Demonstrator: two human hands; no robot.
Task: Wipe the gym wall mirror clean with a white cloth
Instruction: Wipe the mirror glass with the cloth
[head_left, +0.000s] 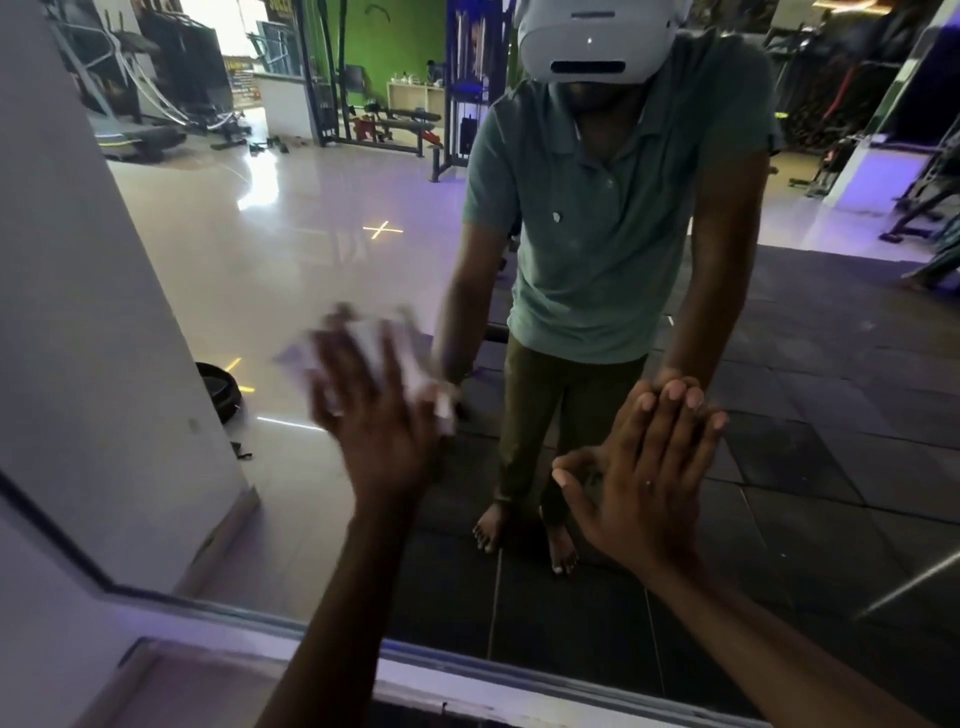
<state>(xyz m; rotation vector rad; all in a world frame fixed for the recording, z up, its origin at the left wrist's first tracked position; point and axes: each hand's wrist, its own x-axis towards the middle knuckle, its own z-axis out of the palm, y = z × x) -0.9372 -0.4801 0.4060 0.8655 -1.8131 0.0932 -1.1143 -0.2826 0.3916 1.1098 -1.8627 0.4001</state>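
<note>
The wall mirror (291, 249) fills most of the view and reflects a person in a green shirt and a gym floor. My left hand (374, 415) presses a white cloth (363, 338) flat against the glass with spread fingers; hand and cloth are blurred by motion. The cloth shows above and to the right of the fingers. My right hand (654, 467) lies flat on the glass to the right, fingers straight and together, holding nothing.
The mirror's lower frame (467, 670) runs along the bottom, and a white wall (62, 312) borders the glass on the left. Reflected in the mirror are weight benches, machines and dark rubber mats.
</note>
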